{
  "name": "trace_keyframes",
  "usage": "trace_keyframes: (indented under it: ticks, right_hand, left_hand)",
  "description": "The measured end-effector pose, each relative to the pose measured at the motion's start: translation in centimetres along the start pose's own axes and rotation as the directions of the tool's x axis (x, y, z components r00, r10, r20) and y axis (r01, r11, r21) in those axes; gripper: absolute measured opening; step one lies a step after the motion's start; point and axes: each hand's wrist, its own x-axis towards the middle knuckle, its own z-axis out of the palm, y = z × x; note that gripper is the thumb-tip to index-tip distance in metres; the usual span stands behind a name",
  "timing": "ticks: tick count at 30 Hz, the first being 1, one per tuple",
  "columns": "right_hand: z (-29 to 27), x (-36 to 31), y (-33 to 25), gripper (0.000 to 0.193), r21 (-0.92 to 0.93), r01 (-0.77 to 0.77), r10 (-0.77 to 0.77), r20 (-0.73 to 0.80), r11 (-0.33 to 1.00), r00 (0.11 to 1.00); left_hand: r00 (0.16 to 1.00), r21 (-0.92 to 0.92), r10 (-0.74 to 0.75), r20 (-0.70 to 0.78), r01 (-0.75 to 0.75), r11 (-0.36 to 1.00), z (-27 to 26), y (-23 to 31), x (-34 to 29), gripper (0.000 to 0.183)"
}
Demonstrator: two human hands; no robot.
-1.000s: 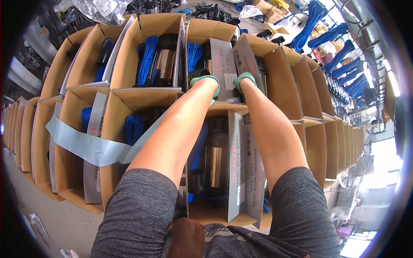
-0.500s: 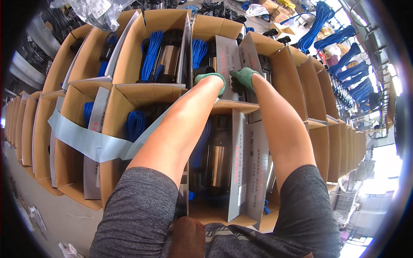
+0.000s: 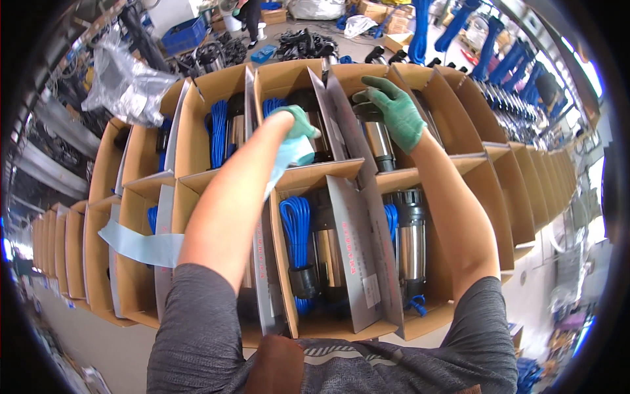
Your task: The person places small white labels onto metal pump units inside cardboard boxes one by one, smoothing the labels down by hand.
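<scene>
My left hand (image 3: 299, 123), in a green glove, is closed on a pale blue strip (image 3: 141, 243). From the hand, this strip runs down behind my left forearm and comes out across the box edges on the left. My right hand (image 3: 396, 111), also gloved in green, is open with its fingers spread. It is above an open cardboard box in the far row, over a steel cylinder with black ends (image 3: 377, 141). Below, in the near row, another steel cylinder (image 3: 412, 243) stands beside a coiled blue cable. A bundle of blue cable (image 3: 295, 230) lies in the box to its left.
Rows of open cardboard boxes (image 3: 459, 141) curve away to both sides, their grey printed flaps (image 3: 357, 262) standing up. Clear plastic wrap (image 3: 125, 85) covers box tops at the far left. Blue cable bundles (image 3: 456, 26) hang at the back right. A blue crate (image 3: 188, 34) stands behind.
My right hand has lifted off the grey flaps and opened, moving right. My left hand has shifted left with the strip. The view has tilted up, showing more floor behind.
</scene>
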Motion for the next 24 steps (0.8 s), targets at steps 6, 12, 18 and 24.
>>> trace_keyframes:
  ticks: [6,12,18,24]
  right_hand:
    - [-4.1,-9.7,-4.0,0.039,-0.069,0.061,-0.064,-0.042,0.996,0.997]
    - [-0.9,-14.9,-3.5,0.073,-0.024,0.246,-0.240,0.145,0.969,0.960]
    - [2.6,-21.2,-2.9,0.064,-0.068,0.368,-0.352,0.175,0.927,0.919]
    - [4.2,-27.4,-3.3,0.045,-0.255,0.323,-0.301,0.121,0.912,0.946]
  left_hand:
    - [0.922,-0.222,0.329,-0.204,-0.371,0.902,-7.2,3.8,-12.5,0.034]
    - [0.681,-0.372,0.389,-0.620,-0.692,0.619,-0.4,10.1,-24.5,0.052]
    - [0.583,-0.395,0.174,-0.794,-0.711,0.582,8.7,13.5,-30.2,0.080]
    - [0.575,-0.442,0.149,-0.804,-0.747,0.497,14.3,13.0,-33.9,0.065]
